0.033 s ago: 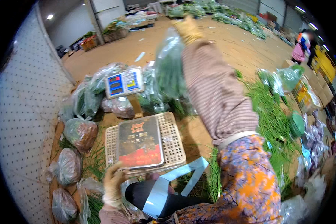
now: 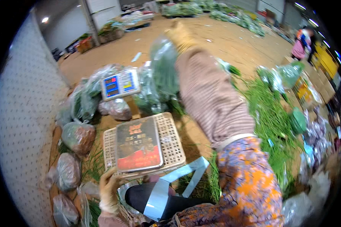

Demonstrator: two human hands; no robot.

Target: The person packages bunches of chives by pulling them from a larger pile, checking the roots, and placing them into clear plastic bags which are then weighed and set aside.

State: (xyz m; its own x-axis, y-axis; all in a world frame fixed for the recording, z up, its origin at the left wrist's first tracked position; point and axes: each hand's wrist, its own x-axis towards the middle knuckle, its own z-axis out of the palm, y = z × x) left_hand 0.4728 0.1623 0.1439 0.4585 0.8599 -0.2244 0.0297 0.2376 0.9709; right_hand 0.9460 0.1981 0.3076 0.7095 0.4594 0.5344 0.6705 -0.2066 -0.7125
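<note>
The brown floor [image 2: 231, 49] bears filled bags [image 2: 69, 171], loose green stalks [image 2: 271, 121].

Brown striped sleeve [image 2: 214, 90]; pale band [image 2: 235, 140]; orange-and-purple patterned garment [image 2: 250, 174]; black trousers [image 2: 178, 207].

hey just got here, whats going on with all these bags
A person reaches far forward with the right hand, which seems to grip a clear bag of greens by its top, just right of a lit scale display. The left hand is at the near left corner of a pale perforated tray, on which a dark-and-red plate lies. More filled bags stand at left; loose greens lie at right.
</note>
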